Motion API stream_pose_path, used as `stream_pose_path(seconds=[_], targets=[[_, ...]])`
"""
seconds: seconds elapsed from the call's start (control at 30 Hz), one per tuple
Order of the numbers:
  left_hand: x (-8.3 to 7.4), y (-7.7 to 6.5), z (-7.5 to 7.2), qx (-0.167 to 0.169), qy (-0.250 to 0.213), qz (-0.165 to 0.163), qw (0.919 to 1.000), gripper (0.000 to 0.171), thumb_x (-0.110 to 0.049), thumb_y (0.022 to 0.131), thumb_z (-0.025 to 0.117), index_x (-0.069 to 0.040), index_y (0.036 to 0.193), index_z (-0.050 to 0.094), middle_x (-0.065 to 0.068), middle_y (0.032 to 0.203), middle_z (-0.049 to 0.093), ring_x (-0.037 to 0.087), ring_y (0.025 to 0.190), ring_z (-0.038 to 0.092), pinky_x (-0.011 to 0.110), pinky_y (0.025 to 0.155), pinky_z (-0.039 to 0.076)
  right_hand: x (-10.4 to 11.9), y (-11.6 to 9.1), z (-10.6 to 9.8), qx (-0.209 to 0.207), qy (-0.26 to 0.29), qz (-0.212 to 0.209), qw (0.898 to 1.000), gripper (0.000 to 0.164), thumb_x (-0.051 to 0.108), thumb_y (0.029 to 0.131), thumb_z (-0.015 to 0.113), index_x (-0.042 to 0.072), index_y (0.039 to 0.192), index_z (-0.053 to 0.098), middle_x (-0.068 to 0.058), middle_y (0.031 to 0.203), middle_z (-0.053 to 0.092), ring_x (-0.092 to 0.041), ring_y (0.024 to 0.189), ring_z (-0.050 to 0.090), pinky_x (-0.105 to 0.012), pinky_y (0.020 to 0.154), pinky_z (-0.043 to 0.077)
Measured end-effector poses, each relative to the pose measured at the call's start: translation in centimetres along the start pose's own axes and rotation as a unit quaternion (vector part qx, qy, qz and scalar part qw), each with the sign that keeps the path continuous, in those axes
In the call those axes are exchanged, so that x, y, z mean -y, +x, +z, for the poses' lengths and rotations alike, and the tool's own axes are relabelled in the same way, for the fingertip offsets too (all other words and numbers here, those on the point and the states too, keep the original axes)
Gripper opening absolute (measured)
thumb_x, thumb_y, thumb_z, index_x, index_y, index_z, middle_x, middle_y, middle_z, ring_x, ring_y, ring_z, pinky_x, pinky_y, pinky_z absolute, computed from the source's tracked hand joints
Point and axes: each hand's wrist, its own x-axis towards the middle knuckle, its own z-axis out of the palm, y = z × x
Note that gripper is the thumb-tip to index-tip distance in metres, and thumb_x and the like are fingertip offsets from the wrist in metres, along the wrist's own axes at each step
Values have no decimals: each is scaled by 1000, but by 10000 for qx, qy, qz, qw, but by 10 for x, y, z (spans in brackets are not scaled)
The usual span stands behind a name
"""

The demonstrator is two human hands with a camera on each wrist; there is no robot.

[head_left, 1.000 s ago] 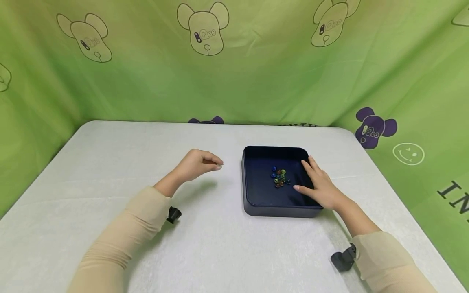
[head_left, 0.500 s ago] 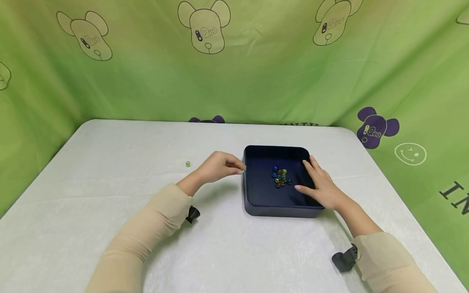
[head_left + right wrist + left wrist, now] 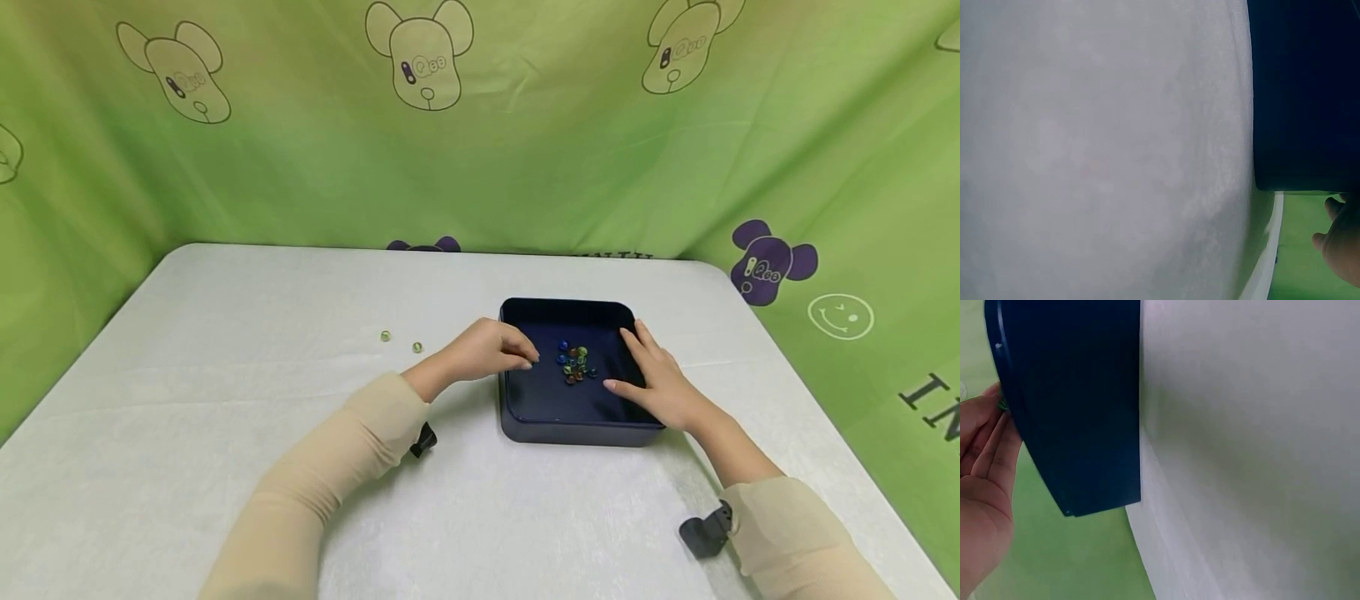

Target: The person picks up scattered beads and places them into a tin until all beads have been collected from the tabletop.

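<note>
A dark blue square box [image 3: 536, 400] stands on the table, holding a small cluster of blue, green and brown glass marbles [image 3: 576, 363]. Over its left rim reaches my left hand [image 3: 487, 350], with thumb and fingertips pinched together above the inside. In the left wrist view a green marble [image 3: 1002, 404] shows between the fingertips of the left hand [image 3: 988, 456], partly hidden behind the box edge [image 3: 1079, 412]. My right hand [image 3: 660, 383] rests spread on the right rim, its thumb and fingers extended over the inside. Two green marbles [image 3: 386, 336] lie on the table left of the box.
A white cloth covers the table [image 3: 225, 333]. Green printed curtains [image 3: 300, 167] hang behind it and along both sides. Each wrist carries a small black camera [image 3: 703, 532].
My left hand has moved right, from the table left of the box to over its left rim. Two green marbles behind the left forearm have come into view. The right hand stays put.
</note>
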Motion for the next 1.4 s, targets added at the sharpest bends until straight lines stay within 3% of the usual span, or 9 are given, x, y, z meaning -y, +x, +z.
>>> stream_pose_path(seconds=[0.27,0.43,0.53,0.7,0.87,0.97,1.4], targets=[[4,14,4,223,224,227,9992,14,-8,80,62,-4,91,67,2,91,63,6,78,58,11,66,44,0,1,2,6,48,-19,10000,81,38,85,51,2,138,1,-18,140,-14,-40,125,-6,-63,92,1],[5,24,6,728,449,255,9960,14,-6,80,61,-4,92,67,2,90,63,6,80,58,11,68,43,0,1,2,15,36,-13,10000,81,38,85,51,2,138,2,-17,140,-15,-40,125,-6,-63,92,2],[4,29,9,1040,729,222,9917,13,-6,79,62,-5,92,67,1,90,63,5,81,57,10,68,43,0,0,2,45,8,4,10000,82,39,85,52,1,138,2,-17,140,-15,-40,125,-6,-63,92,2],[0,31,14,1221,1416,80,9823,13,-8,79,62,-8,91,68,-1,89,63,5,81,57,11,68,42,-1,-1,4,88,-12,44,10000,82,40,85,51,3,138,1,-16,140,-15,-41,125,-6,-64,91,3],[-5,35,19,1486,2243,53,9631,10,-11,78,64,-12,87,69,-4,86,63,7,78,56,13,67,43,-1,-2,4,59,-22,61,10000,82,39,85,51,3,138,1,-16,140,-15,-41,124,-6,-64,91,3],[-7,39,22,1656,2502,70,9539,8,-13,78,65,-14,84,70,-5,84,63,7,76,56,15,66,43,0,-1,4,64,-32,67,10000,82,40,85,51,2,138,2,-16,140,-15,-41,125,-6,-64,91,3],[-11,44,21,1771,2726,-142,9456,19,-2,80,58,-12,92,68,-2,92,63,10,85,56,16,70,44,2,2,-1,-1,-68,57,10000,82,39,85,51,1,138,2,-18,140,-14,-41,125,-5,-64,91,3]])
